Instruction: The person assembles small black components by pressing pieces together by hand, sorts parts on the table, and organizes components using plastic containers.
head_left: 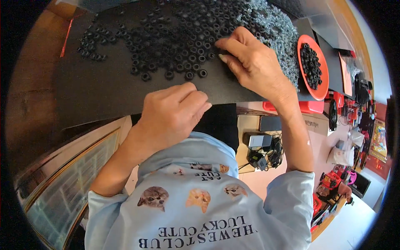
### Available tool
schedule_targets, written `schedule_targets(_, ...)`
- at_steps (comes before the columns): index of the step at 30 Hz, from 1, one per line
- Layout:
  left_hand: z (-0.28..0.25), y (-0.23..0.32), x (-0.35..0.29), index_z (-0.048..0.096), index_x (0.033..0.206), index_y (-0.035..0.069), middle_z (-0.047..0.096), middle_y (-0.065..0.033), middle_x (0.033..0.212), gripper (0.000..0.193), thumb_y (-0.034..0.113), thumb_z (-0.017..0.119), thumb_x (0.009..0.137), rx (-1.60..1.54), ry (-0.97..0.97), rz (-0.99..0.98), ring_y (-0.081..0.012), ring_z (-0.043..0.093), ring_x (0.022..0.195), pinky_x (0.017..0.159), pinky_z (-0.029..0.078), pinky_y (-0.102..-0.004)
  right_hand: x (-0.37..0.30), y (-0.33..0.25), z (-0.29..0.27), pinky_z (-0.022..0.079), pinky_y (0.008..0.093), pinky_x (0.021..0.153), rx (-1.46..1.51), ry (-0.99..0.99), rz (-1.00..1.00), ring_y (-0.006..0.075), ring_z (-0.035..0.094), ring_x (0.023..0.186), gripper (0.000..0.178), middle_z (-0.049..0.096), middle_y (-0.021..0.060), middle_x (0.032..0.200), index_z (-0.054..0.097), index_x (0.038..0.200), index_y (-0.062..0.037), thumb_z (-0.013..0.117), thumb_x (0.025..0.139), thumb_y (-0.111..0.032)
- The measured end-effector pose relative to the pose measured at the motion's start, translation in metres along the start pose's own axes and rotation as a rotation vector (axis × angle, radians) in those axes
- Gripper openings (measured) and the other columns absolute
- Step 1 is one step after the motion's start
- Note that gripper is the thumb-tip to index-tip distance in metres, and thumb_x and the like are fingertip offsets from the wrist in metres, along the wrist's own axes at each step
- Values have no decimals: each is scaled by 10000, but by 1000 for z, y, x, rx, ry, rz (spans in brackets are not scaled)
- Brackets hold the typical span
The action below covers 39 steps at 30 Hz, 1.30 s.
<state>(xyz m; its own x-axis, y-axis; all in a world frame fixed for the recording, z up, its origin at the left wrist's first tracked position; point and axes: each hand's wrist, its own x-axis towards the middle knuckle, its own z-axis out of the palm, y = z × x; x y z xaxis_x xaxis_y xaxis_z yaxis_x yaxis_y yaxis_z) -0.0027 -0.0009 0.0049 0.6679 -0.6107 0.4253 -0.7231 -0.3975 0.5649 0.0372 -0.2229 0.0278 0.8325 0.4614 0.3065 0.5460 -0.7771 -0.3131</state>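
Many small black ring-shaped pieces (179, 66) with round center holes lie spread over the dark tabletop (96, 91). My right hand (256, 62) is over the right side of these rings, its thumb and forefinger apart and nothing visible between them. My left hand (173, 112) is closed at the table's near edge, fingers curled and pressed together; whatever they may hold is hidden. Beyond and right of my right hand is a heap of small shiny silvery pieces (285, 41), too fine to name. An orange-red oval dish (321, 89) holds more black pieces.
A clear plastic bin (333, 21) stands beyond the dish. Below the table are a red container (310, 107), a cardboard box (315, 123) and a surface with a small grey box (259, 141) and coiled black cables (275, 152). A framed glass panel (75, 175) leans at left.
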Motion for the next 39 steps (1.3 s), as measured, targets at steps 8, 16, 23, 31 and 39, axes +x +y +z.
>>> schedule_targets(8, -1, -6, -1, 598, 787, 47, 552, -88, 689, 85, 109, 643, 824, -86, -6, -77, -273, 578, 574, 510, 460, -360, 49, -18, 13, 501, 407, 630, -33, 1, -101, 318, 598, 803, 238, 540, 122, 857, 602, 986, -60, 648, 811, -215)
schedule_targets(16, -2, -13, -1, 598, 787, 49, 553, -96, 677, 97, 125, 633, 836, -201, 29, -107, -284, 579, 581, 512, 457, -369, 53, 8, 3, 498, 414, 687, -104, -88, -19, 319, 590, 833, 242, 538, 126, 894, 623, 1050, -76, 621, 818, -146)
schedule_targets(23, -3, -14, -2, 601, 790, 46, 556, -97, 679, 101, 128, 639, 834, -229, 44, -120, -281, 580, 584, 518, 460, -370, 75, -2, 25, 475, 374, 676, -22, 13, -105, 304, 583, 781, 207, 543, 96, 883, 623, 1025, -74, 617, 818, -68)
schedule_targets(31, -2, -16, -5, 599, 792, 38, 555, -109, 689, 99, 120, 637, 831, -237, 55, -107, -291, 578, 582, 516, 461, -378, 83, 3, 18, 481, 383, 679, -123, -127, -112, 298, 578, 822, 257, 521, 98, 856, 624, 1037, -92, 617, 785, -42)
schedule_targets(39, -2, -16, -4, 597, 792, 41, 558, -109, 691, 93, 116, 633, 832, -222, 63, -108, -300, 578, 585, 520, 459, -382, 97, -5, 32, 484, 398, 680, -180, -187, -226, 307, 587, 829, 257, 545, 113, 893, 605, 1012, -47, 590, 758, -12)
